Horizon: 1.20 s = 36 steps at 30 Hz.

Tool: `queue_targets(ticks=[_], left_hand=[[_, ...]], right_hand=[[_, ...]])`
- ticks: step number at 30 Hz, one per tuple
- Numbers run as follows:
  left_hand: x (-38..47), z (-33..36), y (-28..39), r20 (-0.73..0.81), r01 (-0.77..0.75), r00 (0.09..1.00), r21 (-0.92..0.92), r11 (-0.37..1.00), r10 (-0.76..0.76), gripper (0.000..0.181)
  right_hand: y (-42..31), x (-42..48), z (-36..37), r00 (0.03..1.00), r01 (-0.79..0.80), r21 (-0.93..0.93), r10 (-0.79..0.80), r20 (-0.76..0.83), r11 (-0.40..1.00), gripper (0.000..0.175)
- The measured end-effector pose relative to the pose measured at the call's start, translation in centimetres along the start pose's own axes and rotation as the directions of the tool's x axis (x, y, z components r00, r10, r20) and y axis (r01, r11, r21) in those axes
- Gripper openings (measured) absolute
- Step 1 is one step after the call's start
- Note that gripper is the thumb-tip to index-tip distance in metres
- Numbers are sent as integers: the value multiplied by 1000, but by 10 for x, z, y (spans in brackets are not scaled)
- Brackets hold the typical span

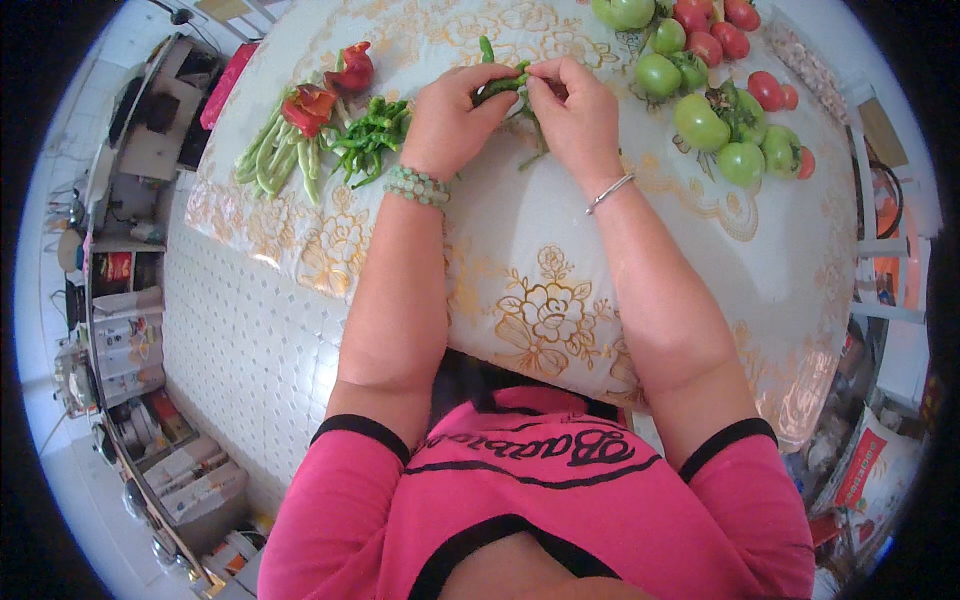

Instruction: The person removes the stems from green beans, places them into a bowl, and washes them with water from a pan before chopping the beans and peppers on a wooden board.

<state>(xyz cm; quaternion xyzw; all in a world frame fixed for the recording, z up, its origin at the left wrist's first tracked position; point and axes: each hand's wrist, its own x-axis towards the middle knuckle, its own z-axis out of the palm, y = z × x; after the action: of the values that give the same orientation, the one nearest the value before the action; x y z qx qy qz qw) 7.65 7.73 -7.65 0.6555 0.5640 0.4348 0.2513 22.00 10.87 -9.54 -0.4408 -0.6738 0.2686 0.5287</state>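
Green chili peppers (495, 86) are held between my two hands above the table. My left hand (457, 112), with a beaded bracelet at the wrist, has its thumb and fingers closed around them. At their right end, the fingertips of my right hand (574, 109) pinch a small green end, perhaps a stem. Another green pepper (487, 49) shows just beyond my left hand. Thin green stalks (534, 154) are partly hidden by my right hand. Left of my left hand lies a pile of small green peppers (371, 139).
Pale green beans (277, 154) and wrinkled red peppers (309, 109) lie at the left. Green tomatoes (701, 122) and red tomatoes (705, 49) spread over the right side. A flower-patterned cloth (551, 307) covers the table. Shelves (127, 247) stand beyond its left side.
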Motion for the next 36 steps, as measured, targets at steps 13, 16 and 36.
queue_targets(ticks=[13,16,36], left_hand=[[1,-8,-4,-5,-164,986,170,972,167,16],[1,-10,-4,10,-182,983,148,972,183,15],[1,-13,2,85,150,989,-483,862,-124,19]], right_hand=[[-12,-3,-4,991,96,-98,-86,107,991,6],[-14,-4,-5,991,78,-111,-65,117,991,5],[-1,5,0,975,-197,632,219,44,750,2]])
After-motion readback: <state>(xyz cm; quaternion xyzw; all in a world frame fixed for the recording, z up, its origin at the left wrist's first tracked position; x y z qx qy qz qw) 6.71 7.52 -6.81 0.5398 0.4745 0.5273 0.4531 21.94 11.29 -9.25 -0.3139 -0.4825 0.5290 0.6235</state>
